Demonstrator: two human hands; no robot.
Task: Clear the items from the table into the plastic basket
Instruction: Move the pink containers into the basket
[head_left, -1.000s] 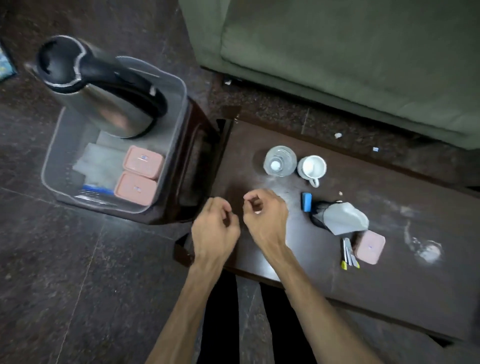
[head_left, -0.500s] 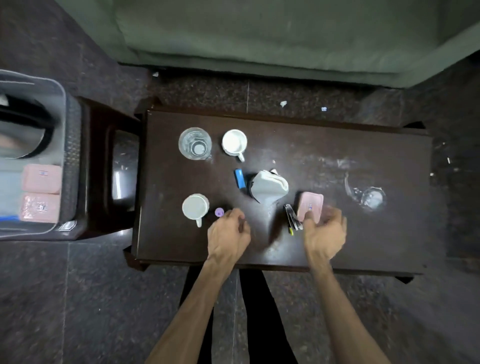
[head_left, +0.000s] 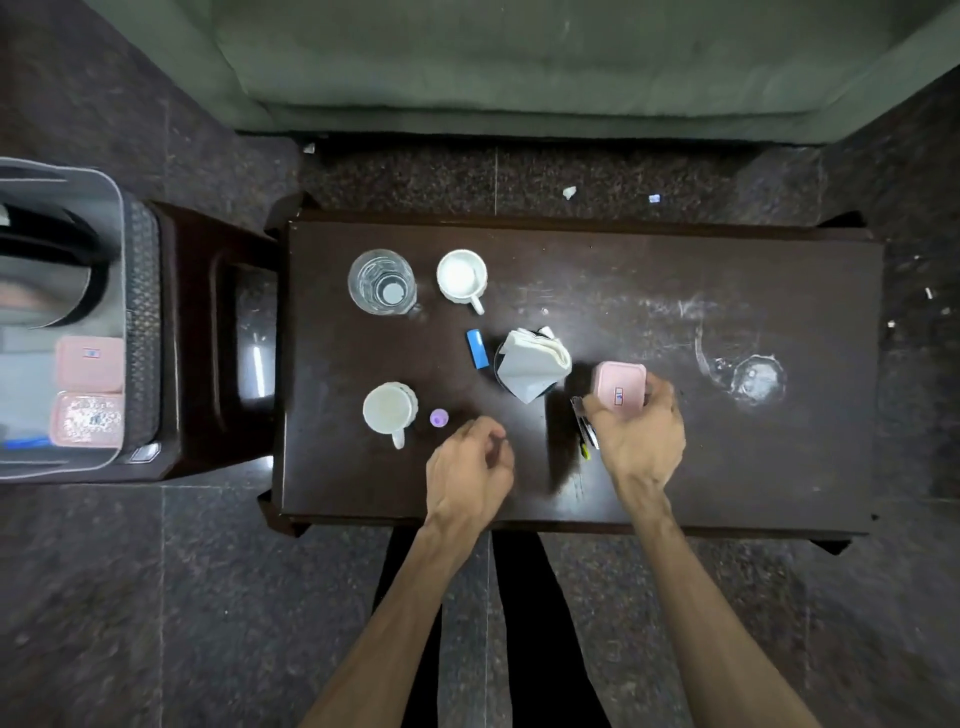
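On the dark wooden table (head_left: 727, 467) my right hand (head_left: 641, 436) grips a small pink lidded box (head_left: 620, 387), tilted up off the surface. Pens (head_left: 586, 436) lie just left of that hand. My left hand (head_left: 470, 467) hovers near the front edge with fingers curled and nothing in it. A glass (head_left: 382, 281), two white mugs (head_left: 462, 277) (head_left: 389, 409), a blue lighter (head_left: 477, 348), a purple cap (head_left: 439, 417) and a holder with folded napkins (head_left: 530, 364) stand on the table. The grey plastic basket (head_left: 117, 218) at far left holds a kettle and two pink boxes.
The basket rests on a dark stool (head_left: 208, 338) left of the table. A green sofa (head_left: 519, 62) runs along the far side. A wet ring and spill (head_left: 753, 376) mark the table's right part. Dark stone floor surrounds everything.
The view swung right from the basket to centre on the table. My right hand reached right, closed on the pink box and lifted it. My left hand stayed near the front edge.
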